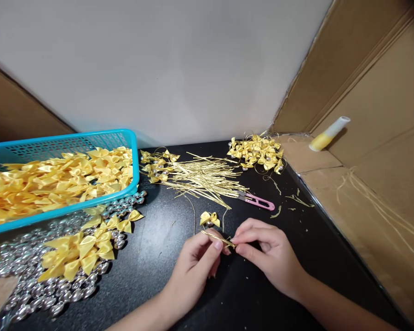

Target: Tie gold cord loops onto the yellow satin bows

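My left hand (196, 264) and my right hand (267, 250) meet over the black tabletop (158, 257). Both pinch the same thin gold wire tie (216, 237) between thumb and fingers. A single yellow satin bow with a silver bead (209, 219) lies just beyond my fingertips. Behind it spreads a loose bundle of gold wire ties (203, 177).
A turquoise basket (135, 156) full of yellow bows stands at the left. Silver beads (37, 285) and loose bows (86, 246) lie in front of it. Pink thread snips (258, 201) lie near a pile of finished bows (257, 152). Cardboard walls and a white-yellow tube (329, 133) stand on the right.
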Demonstrator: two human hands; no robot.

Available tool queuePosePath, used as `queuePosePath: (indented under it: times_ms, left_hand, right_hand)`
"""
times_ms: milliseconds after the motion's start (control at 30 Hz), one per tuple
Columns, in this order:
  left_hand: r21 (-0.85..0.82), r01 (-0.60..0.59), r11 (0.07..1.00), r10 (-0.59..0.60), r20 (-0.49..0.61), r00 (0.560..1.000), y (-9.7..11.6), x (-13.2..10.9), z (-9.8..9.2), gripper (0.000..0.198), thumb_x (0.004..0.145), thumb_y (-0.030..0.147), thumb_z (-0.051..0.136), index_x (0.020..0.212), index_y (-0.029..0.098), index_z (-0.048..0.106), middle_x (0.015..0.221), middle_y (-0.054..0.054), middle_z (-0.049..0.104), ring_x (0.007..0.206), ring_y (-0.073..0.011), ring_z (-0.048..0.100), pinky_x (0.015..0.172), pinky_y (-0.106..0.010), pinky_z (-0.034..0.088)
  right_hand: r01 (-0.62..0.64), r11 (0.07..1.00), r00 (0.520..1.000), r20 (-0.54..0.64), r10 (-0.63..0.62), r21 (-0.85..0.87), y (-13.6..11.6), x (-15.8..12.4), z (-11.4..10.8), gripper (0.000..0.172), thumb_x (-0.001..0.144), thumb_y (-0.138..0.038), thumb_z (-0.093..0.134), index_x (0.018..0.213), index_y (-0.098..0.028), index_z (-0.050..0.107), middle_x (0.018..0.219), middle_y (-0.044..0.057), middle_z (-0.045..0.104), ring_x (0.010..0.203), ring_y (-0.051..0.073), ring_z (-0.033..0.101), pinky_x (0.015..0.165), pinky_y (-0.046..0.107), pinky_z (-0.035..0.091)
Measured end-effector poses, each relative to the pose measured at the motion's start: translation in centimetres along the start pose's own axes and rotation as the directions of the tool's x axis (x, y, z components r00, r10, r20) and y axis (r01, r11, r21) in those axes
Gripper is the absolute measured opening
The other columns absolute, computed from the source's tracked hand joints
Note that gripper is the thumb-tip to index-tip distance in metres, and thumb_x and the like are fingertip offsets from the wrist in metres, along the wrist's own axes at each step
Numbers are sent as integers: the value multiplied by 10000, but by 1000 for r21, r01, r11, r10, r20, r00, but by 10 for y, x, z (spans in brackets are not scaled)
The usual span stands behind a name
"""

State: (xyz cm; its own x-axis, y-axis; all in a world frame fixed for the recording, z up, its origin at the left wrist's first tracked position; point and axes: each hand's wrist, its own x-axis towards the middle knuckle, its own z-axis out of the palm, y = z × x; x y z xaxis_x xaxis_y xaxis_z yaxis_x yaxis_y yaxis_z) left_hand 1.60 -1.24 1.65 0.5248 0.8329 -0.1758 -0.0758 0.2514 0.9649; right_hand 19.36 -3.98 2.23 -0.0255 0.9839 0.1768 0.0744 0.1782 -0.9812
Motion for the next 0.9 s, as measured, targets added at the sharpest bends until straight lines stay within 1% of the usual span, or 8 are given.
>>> queuePosePath:
  times_ms: [133,267,367,467,567,633,733,900]
  left_hand:
    - [-8,-7,1000,7,15,1000,-1,0,-1,392,885,503,569,729,145,606,647,12,518,518,-87,377,488,-210,306]
    - [40,-2,999,2,3,1000,0,0,1,435,899,509,543,655,151,592,598,14,500,534,-100,389,508,-216,310]
    - [86,-24,996,25,-13,1000,1,0,1,408,905,482,547,665,157,603,606,14,511,551,-105,411,531,-217,328]
    - [149,-54,987,57,-15,998,2,0,2,401,915,459,539,661,157,608,602,11,520,559,-111,429,557,-223,347]
    - [186,-84,979,86,1,996,3,1,2,400,924,444,529,659,156,611,606,5,533,574,-119,446,575,-228,359]
    - [194,-88,977,88,8,996,3,1,2,398,928,437,522,660,157,610,604,6,531,571,-120,444,577,-229,360]
    - [195,-70,978,70,8,998,3,1,2,398,931,437,518,661,158,606,603,12,517,563,-116,430,574,-228,355]
    - [140,-32,990,36,-22,999,1,0,1,422,918,477,520,643,161,571,602,24,490,549,-108,396,557,-225,337]
  right_hand:
    - [24,1000,999,48,-23,-12,1,-1,2,102,812,-166,708,850,-234,773,802,38,713,751,159,657,701,279,522]
    - [52,998,996,75,-50,-26,1,-3,2,93,802,-170,714,875,-217,750,825,42,705,763,165,654,707,283,512]
    - [19,998,997,69,-15,-53,-4,-4,1,31,811,-206,677,825,-182,691,782,44,661,742,173,622,694,291,486]
    - [-30,992,991,124,45,-119,-10,-7,1,179,855,-233,576,690,-172,606,675,19,587,642,142,554,613,263,425]
    - [-86,983,979,167,114,-164,-13,-7,4,249,883,-210,504,648,-170,576,623,-1,553,594,117,517,575,238,385]
    - [-114,980,976,164,141,-163,-13,-6,5,250,876,-185,491,641,-170,576,614,-6,559,589,110,515,572,228,381]
    - [-124,981,978,149,146,-150,-13,-4,6,231,845,-161,508,625,-171,577,604,-9,565,579,105,511,558,216,376]
    - [-67,990,991,110,81,-125,-12,-5,6,215,794,-120,513,590,-171,558,575,-14,549,544,96,499,536,207,376]
